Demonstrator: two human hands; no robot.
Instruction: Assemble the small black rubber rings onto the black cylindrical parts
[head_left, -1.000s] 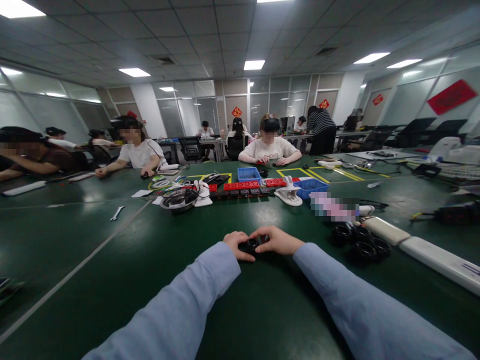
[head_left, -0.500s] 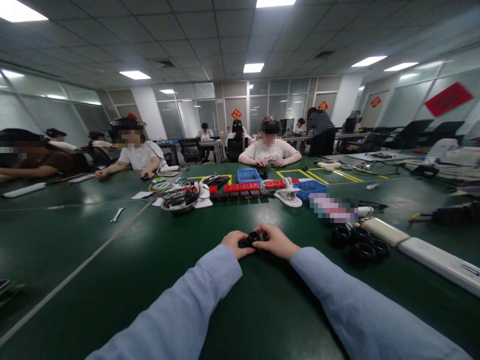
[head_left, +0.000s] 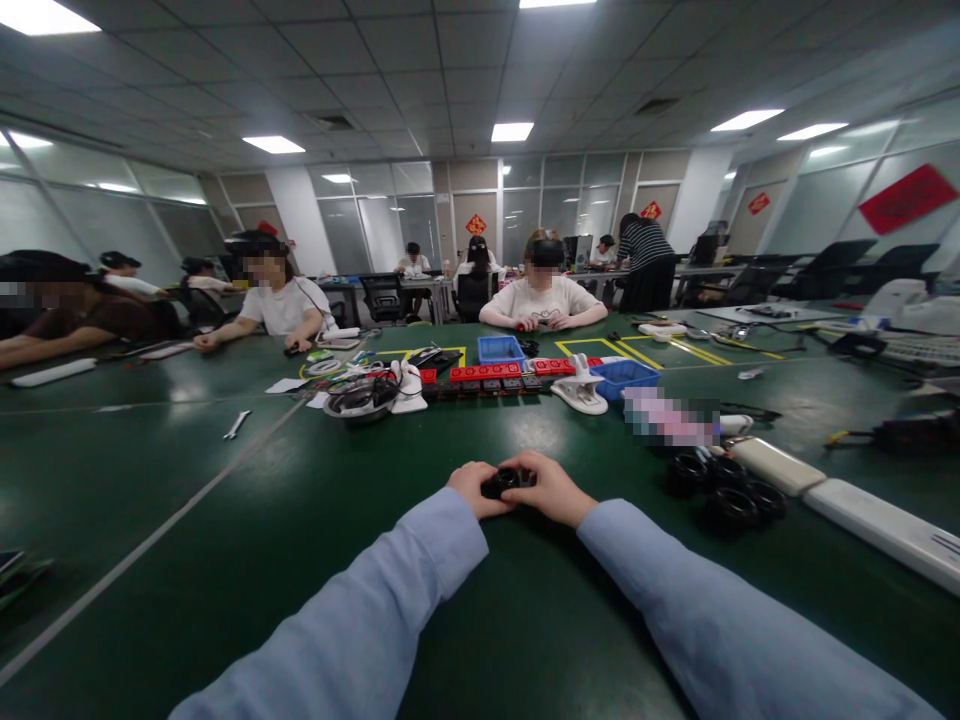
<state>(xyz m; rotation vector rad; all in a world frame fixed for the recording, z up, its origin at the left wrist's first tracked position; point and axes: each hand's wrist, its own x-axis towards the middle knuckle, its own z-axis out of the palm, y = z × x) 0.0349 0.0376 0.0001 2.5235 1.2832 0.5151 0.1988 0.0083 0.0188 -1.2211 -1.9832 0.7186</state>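
Surface: green table (head_left: pixel 225 560), with other people seated along its far side.
Black part: small black ring-shaped part (head_left: pixel 504 482) near the table's middle, its round opening turned up toward the camera; long axis too small to tell.
Left hand: left hand (head_left: pixel 474 487) clamped on the part's left side.
Right hand: right hand (head_left: pixel 550 487) clamped on its right side, fingertips touching the left's.
Nearby: black rings (head_left: pixel 726 490) well apart, right; white clip (head_left: pixel 581 392) and blue bin (head_left: pixel 624 375) beyond.
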